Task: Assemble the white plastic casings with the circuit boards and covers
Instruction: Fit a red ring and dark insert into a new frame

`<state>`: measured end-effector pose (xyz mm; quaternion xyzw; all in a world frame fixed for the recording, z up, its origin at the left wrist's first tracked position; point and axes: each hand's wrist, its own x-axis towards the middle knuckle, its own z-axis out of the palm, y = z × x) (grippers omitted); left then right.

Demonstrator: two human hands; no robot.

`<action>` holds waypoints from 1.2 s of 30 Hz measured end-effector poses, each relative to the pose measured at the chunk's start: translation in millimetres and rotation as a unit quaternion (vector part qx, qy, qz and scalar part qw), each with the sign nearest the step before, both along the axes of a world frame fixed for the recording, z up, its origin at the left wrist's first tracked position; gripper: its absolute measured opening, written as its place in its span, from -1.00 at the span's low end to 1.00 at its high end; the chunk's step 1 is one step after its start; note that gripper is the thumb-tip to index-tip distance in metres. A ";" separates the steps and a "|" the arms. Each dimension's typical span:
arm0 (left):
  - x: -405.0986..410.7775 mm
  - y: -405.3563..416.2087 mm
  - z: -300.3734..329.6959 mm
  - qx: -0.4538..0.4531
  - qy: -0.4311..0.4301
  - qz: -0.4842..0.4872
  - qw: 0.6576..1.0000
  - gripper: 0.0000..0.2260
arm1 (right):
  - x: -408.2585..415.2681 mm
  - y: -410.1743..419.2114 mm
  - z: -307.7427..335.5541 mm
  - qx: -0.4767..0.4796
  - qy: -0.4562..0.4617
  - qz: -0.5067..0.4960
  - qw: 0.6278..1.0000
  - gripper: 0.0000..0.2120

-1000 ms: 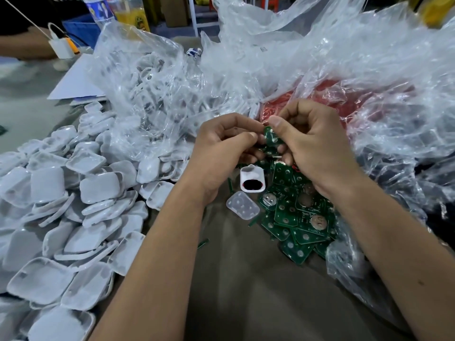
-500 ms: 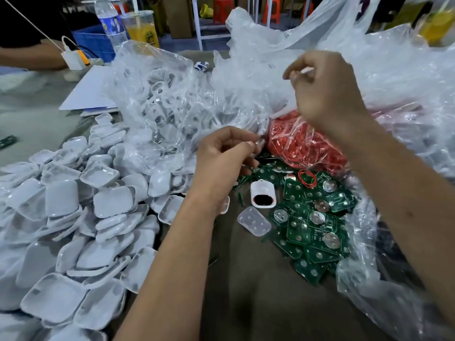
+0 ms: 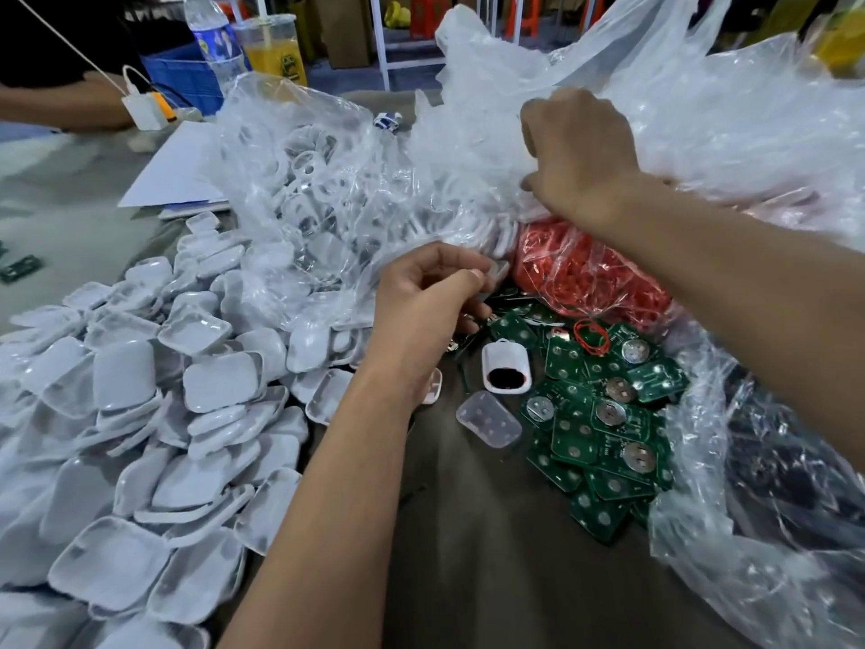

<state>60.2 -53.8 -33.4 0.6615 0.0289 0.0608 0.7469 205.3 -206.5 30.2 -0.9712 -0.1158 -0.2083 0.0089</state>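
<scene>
Left hand (image 3: 428,302): fingers curled, thumb and forefinger pinching a small translucent piece (image 3: 498,272) at the fingertips; whether it is a cover or a casing part cannot be told. Held up off the cloth, just near of the bags, probably ready for mating.

Right hand (image 3: 578,152): reaches to the far side, fingers curled into the crumpled clear plastic bag (image 3: 702,133). It grips the film or something under it; fingertips hidden, so cannot tell which. Judgement: fetching the next part.

Just near-right of the left hand: one white casing (image 3: 505,370) lies open side up, dark inside, and a clear cover (image 3: 488,418) lies flat beside it, likely staged for assembly. Right of these, a loose heap of green circuit boards (image 3: 604,419), several carrying coin cells, spills from a bag mouth. Far of the boards, a bag of red elastic bands (image 3: 590,274); one loose band (image 3: 590,334) rests on the boards.

Left side: large pile of white casing shells (image 3: 140,414), within easy reach.

Surface: dull brown-grey cloth (image 3: 468,555). Far left: paper sheets (image 3: 178,175), a water bottle (image 3: 213,39), a cup of orange drink (image 3: 276,49), a blue crate (image 3: 182,72), another person's forearm (image 3: 61,105).
</scene>
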 end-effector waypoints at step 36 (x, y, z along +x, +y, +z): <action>-0.9 0.0 -0.9 0.029 0.005 -0.005 1.000 -0.85 | -33.5 -33.9 28.8 0.218 -0.068 -0.051 0.972 -0.78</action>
